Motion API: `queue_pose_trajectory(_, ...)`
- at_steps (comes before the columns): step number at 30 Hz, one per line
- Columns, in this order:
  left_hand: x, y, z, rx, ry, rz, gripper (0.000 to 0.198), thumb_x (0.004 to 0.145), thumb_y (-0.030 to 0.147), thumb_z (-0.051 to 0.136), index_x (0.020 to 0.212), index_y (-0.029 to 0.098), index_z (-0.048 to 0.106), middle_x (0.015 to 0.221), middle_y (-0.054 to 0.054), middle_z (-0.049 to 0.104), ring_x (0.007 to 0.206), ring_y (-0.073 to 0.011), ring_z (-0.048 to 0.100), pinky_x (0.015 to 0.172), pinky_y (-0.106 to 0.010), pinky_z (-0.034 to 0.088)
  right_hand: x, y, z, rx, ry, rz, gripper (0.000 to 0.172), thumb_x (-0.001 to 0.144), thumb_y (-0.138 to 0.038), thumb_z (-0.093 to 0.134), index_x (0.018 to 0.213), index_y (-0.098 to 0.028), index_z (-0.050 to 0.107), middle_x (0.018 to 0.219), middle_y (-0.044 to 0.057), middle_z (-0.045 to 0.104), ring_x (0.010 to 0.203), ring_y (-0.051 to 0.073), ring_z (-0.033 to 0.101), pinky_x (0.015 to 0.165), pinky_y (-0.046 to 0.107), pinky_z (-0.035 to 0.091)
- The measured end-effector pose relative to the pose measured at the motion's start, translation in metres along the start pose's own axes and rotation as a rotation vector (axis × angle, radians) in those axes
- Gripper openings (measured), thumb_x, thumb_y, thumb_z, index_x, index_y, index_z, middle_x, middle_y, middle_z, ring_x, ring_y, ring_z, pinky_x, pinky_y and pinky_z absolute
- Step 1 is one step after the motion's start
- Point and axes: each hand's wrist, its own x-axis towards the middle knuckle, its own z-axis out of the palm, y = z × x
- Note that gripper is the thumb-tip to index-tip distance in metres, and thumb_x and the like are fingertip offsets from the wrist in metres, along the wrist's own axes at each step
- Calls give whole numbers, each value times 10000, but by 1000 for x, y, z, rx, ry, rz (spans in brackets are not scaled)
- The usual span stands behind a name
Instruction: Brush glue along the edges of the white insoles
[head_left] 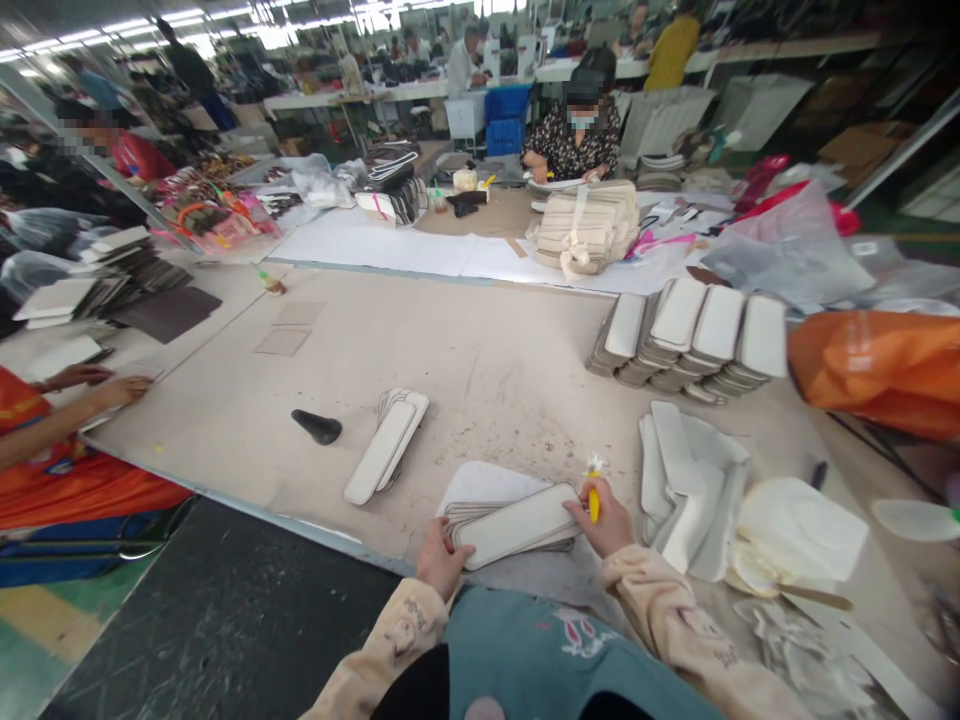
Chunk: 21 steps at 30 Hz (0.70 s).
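Note:
A white rounded panel (517, 525) lies slantwise on a fanned stack of similar pieces near the table's front edge. My left hand (441, 558) grips the panel's left end, thumb on top. At its right end, my right hand (606, 518) pinches the panel's edge and also holds a yellow tool (594, 500) upright, with white scraps at its tip. Under the stack lies a pale sheet (480, 480). Left of it, a smaller stack of white panels (386, 450) rests beside a black oval tool (316, 427).
Tall stacks of panels (720, 325) stand at the right, behind loose white pieces (686, 490) and an orange bag (877, 370). A person's hands (112, 390) work at the left edge. Another person (577, 130) sits across the table, behind a tied bundle (585, 225).

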Motion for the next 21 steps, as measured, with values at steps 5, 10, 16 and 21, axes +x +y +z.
queue_pose_trajectory(5, 0, -11, -5, -30, 2, 72, 618, 696, 335, 666, 1241, 111, 476, 798, -1, 562, 715, -184, 579, 714, -315, 462, -1, -9, -4, 124, -1, 5, 281, 734, -440, 616, 868, -244, 466, 747, -26, 612, 625, 181, 609, 643, 318, 477)
queue_pose_trajectory(10, 1, -1, -31, -88, 96, 298, 600, 697, 442, 650, 1210, 159, 524, 1178, -118, 572, 1073, -254, 568, 978, -402, 436, -3, -46, -18, 436, -34, 17, 348, 703, -419, 696, 875, -258, 440, 737, -40, 577, 655, 175, 596, 629, 309, 514)
queue_pose_trajectory(16, 21, 54, -65, -198, -247, 590, 671, 729, 503, 638, 1310, 191, 513, 1404, -112, 499, 1363, -294, 350, 1142, -428, 246, 8, -120, -64, 692, -215, -90, 386, 673, -333, 750, 871, -257, 428, 769, -51, 556, 649, 125, 545, 557, 234, 452)
queue_pose_trajectory(21, 25, 93, -65, -487, -745, 564, 614, 657, 625, 684, 1031, 138, 711, 963, -107, 726, 927, -293, 639, 834, -370, 488, 38, -153, -110, 907, -255, -120, 487, 601, -255, 825, 870, -261, 419, 745, -82, 544, 632, 87, 501, 576, 211, 405)
